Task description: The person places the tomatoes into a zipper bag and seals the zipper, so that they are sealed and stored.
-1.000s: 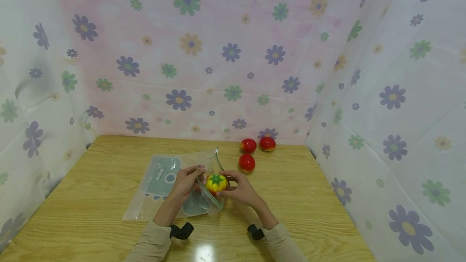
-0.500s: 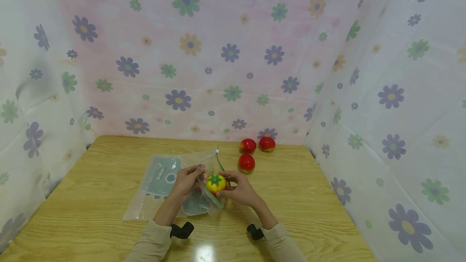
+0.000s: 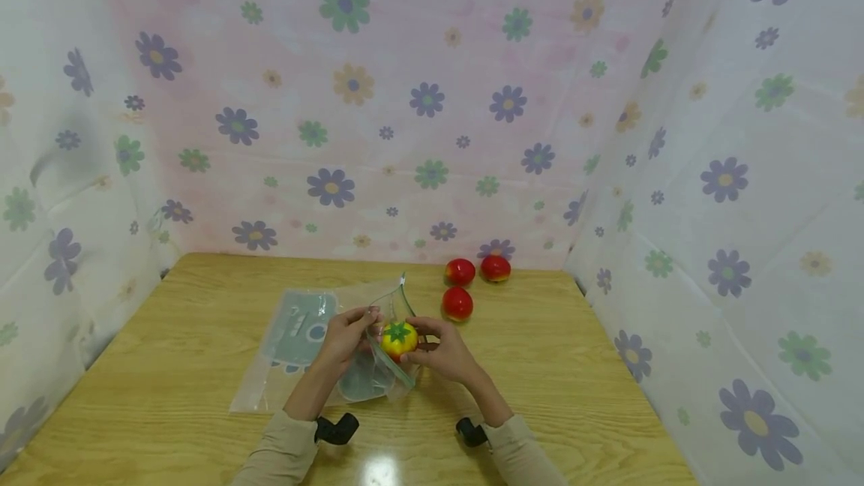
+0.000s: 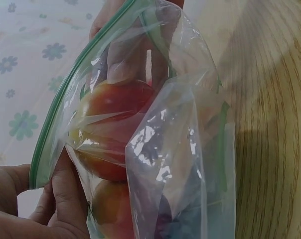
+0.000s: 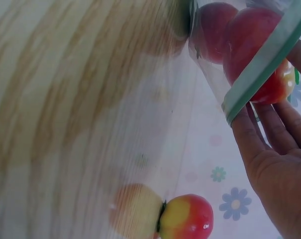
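A clear zip bag with a grey-blue print and green zip edge lies on the table, its mouth facing right. Near the mouth, my left hand pinches one zip edge between thumb and fingers. My right hand grips a shiny yellow-and-red tomato with a green star-shaped top, held within the bag's mouth. Through the film in the left wrist view, a second tomato shows inside, against the held one. The right wrist view also shows a red tomato farther inside. Film and glare partly hide the contents.
Beyond my right hand, three loose red tomatoes stand on the wooden table: a near one, a back left one and a back right one. Flower-printed curtains border the back and sides.
The held tomato has shifted very slightly left into the bag mouth. Both hands keep nearly the same place and hold, and the loose tomatoes have not moved.
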Tool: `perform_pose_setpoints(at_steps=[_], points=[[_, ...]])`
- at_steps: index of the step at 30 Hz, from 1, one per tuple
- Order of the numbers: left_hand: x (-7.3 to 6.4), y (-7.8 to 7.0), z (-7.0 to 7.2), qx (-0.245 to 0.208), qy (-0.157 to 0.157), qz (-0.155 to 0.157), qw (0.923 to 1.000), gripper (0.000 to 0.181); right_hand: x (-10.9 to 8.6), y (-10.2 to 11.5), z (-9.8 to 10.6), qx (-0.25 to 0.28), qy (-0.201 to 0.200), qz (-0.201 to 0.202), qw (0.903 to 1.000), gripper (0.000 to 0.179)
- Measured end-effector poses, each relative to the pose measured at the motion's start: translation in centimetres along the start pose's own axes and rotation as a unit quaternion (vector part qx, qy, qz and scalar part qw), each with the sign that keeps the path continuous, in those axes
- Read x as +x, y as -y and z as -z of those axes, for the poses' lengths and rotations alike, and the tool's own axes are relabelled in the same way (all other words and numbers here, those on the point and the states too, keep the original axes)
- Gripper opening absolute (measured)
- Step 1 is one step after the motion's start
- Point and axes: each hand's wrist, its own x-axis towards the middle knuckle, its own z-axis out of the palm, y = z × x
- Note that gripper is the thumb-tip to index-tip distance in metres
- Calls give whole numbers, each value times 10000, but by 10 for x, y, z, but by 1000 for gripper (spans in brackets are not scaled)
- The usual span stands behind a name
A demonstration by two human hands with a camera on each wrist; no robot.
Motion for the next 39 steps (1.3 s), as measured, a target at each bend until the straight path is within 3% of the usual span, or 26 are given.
perform_pose_setpoints(at_steps=[9, 16, 39], points=[[1, -1, 0, -3, 12, -20, 10000, 41, -3, 23, 0, -11, 112, -41, 9999, 55], [1, -1, 0, 27, -33, 32, 10000, 39, 2, -1, -4, 6, -68, -92, 9999, 57], [0, -2, -2, -105, -19, 71, 9999, 37, 5, -7, -6, -262, 148, 88, 9995, 53]])
